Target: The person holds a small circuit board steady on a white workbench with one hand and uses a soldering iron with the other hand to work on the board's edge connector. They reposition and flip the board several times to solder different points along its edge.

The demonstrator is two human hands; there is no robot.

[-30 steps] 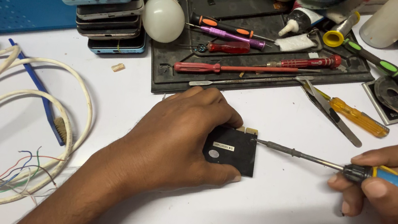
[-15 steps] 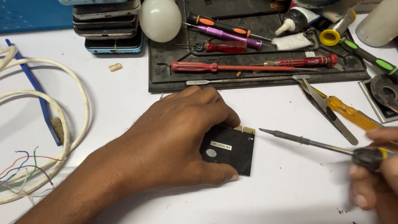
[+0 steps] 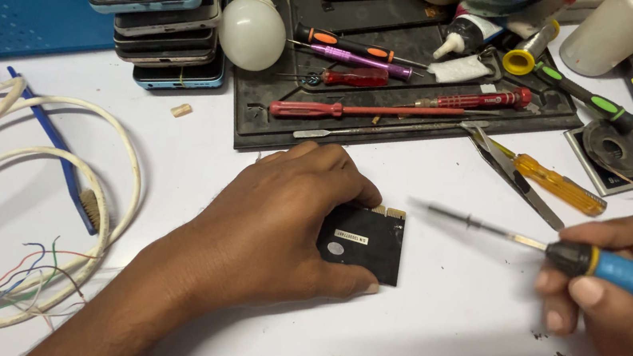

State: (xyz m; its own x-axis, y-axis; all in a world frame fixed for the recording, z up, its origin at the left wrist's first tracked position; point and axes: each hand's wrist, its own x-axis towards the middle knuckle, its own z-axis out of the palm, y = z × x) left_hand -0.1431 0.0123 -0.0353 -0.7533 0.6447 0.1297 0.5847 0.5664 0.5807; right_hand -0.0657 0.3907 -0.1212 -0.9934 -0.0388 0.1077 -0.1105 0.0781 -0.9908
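My left hand [image 3: 278,226] lies flat on a small black circuit board [image 3: 369,245] with gold edge contacts, pinning it to the white table [image 3: 425,344]. My right hand [image 3: 622,312] grips a soldering iron [image 3: 565,253] by its blue and black handle. The iron's thin metal tip points left and hovers just right of the board, apart from it.
A black tool tray [image 3: 399,92] at the back holds several screwdrivers. A white bulb [image 3: 252,31] and a stack of phones [image 3: 161,14] sit at the back left. A coiled white cable [image 3: 31,207] with bared coloured wires lies left. An orange screwdriver [image 3: 557,183] and tweezers [image 3: 510,174] lie right of centre.
The soldering iron's tip has pulled back to the right and lifted slightly away from the board's edge. My left hand has stayed on the board.
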